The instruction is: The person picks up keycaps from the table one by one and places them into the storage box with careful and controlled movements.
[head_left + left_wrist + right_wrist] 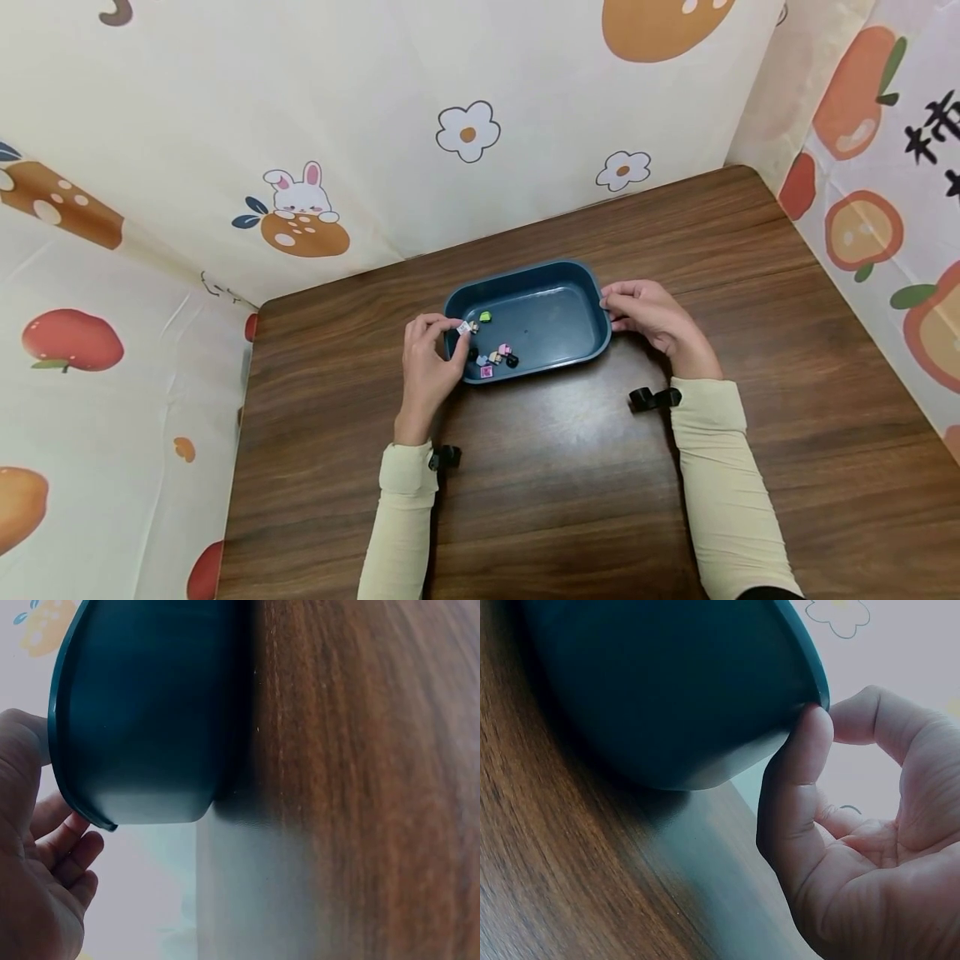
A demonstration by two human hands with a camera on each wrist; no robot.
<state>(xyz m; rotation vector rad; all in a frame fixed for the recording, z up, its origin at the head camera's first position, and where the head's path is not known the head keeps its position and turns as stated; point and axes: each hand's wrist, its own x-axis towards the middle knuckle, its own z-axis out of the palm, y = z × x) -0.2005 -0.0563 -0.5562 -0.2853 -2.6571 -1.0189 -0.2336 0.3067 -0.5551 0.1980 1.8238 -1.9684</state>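
A dark blue rectangular tray [540, 364] sits on the wooden table, with several small coloured pieces in its left part. My left hand [431, 358] is over the tray's left end, pinching a small white piece [463, 327] between thumb and index finger; its exact kind I cannot tell. Near it in the tray are a lime green piece [485, 317], a pink piece [505, 349], a black piece [512, 361] and a magenta square [487, 372]. At the right end, my right hand [648, 312] grips the tray's rim [819, 675] between thumb and fingers.
The brown wooden table [555, 483] extends around the tray. Behind it hangs a pale curtain [375, 108] printed with fruit, flowers and a rabbit, and more printed cloth [862, 275] borders the right side. Black straps [655, 399] sit at both wrists.
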